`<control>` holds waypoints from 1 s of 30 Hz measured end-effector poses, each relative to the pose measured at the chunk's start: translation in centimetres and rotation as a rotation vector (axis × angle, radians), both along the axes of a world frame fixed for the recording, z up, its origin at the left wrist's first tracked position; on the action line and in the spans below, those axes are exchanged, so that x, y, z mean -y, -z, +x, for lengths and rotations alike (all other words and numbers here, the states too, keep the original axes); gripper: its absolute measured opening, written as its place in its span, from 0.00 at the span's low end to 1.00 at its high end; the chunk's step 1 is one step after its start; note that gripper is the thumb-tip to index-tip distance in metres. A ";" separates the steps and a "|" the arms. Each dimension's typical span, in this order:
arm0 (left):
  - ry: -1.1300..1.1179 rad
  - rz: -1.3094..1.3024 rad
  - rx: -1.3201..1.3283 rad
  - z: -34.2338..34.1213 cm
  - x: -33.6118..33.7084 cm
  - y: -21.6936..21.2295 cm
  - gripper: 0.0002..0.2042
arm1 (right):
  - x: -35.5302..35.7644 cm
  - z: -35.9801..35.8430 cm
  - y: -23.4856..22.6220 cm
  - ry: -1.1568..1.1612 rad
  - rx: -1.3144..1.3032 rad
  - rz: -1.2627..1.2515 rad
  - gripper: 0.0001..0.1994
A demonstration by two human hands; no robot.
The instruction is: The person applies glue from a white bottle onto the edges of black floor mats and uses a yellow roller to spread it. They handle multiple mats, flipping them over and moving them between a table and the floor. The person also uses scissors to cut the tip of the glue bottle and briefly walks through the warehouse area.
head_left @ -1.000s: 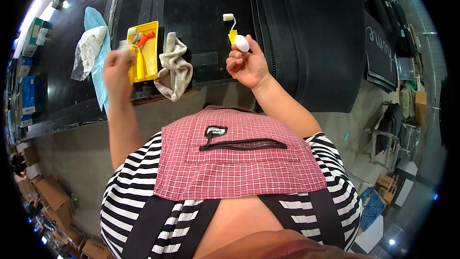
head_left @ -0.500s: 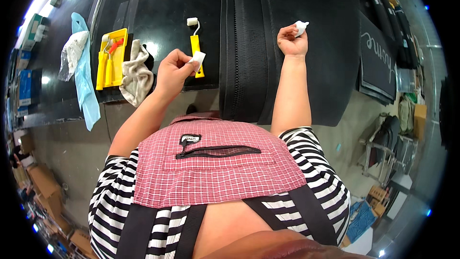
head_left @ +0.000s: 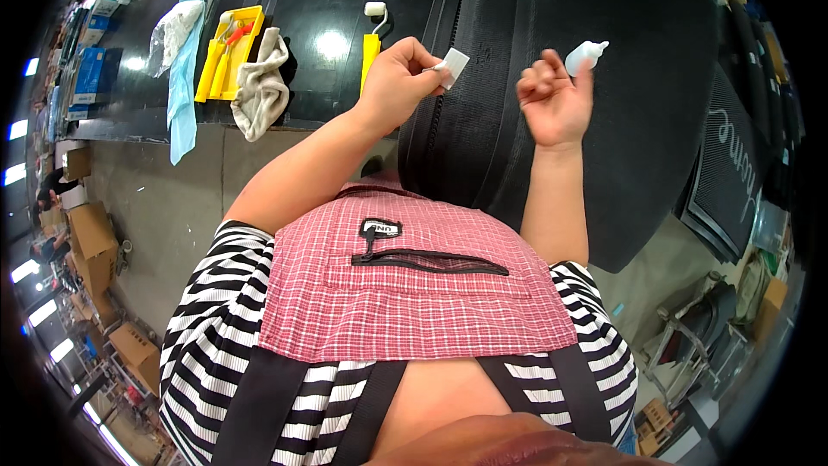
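Note:
In my left hand (head_left: 398, 85) a small white square piece (head_left: 457, 68) is pinched between thumb and fingertips, above the ribbed edge band of a large black sheet (head_left: 642, 147). My right hand (head_left: 556, 108) is palm up over the same sheet, its fingers loosely curled and the thumb apart from them. A small white squeeze bottle (head_left: 585, 55) with a pointed nozzle lies tilted at the thumb, which overlaps it. Slight blur covers the right fingers. Beyond my left hand, a small paint roller (head_left: 373, 43) with a yellow handle lies on the black table (head_left: 310, 0).
Left on the table are a yellow tray (head_left: 250, 26) with yellow-handled tools, a crumpled grey-beige cloth (head_left: 261, 86), and a light blue plastic strip (head_left: 183, 95) beside clear plastic. Dark mats (head_left: 724, 164) hang at the right. Cardboard boxes (head_left: 90, 237) stand on the floor at left.
My left hand has moved right with the white piece, from beside the roller to the sheet's edge band. My right hand's thumb and fingers have spread, and the bottle sits farther from the palm.

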State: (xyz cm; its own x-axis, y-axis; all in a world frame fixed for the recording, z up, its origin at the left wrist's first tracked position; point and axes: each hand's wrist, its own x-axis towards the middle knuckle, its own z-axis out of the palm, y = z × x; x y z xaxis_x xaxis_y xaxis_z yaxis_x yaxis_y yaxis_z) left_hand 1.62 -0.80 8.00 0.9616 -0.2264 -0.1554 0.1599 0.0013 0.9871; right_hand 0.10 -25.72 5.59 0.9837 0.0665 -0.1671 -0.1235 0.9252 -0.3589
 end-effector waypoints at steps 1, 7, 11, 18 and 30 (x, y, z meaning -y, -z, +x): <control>0.004 0.005 0.002 -0.1 0.2 -0.1 0.05 | -1.0 -0.4 0.3 -0.018 0.038 -0.331 0.25; 0.022 0.040 0.453 -0.1 1.2 1.7 0.06 | -3.5 -0.8 0.1 -0.356 -0.078 -0.563 0.14; 0.094 0.273 0.933 0.4 0.9 1.5 0.09 | -3.4 0.0 0.0 -0.586 -0.083 -0.218 0.17; 0.103 0.626 1.379 1.2 0.1 1.2 0.04 | -3.8 -0.5 0.2 -0.589 -0.166 -0.219 0.12; 0.280 0.604 1.461 0.7 0.2 2.9 0.03 | -3.4 0.3 0.3 -0.281 -0.151 -0.692 0.05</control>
State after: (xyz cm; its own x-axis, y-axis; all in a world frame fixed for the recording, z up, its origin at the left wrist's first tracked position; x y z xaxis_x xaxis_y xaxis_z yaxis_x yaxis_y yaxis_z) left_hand 2.28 -0.99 5.11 0.3005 -0.6610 0.6876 -0.9470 -0.2927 0.1326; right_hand 0.39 -22.32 5.31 0.9085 0.1422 -0.3930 -0.4148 0.4219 -0.8062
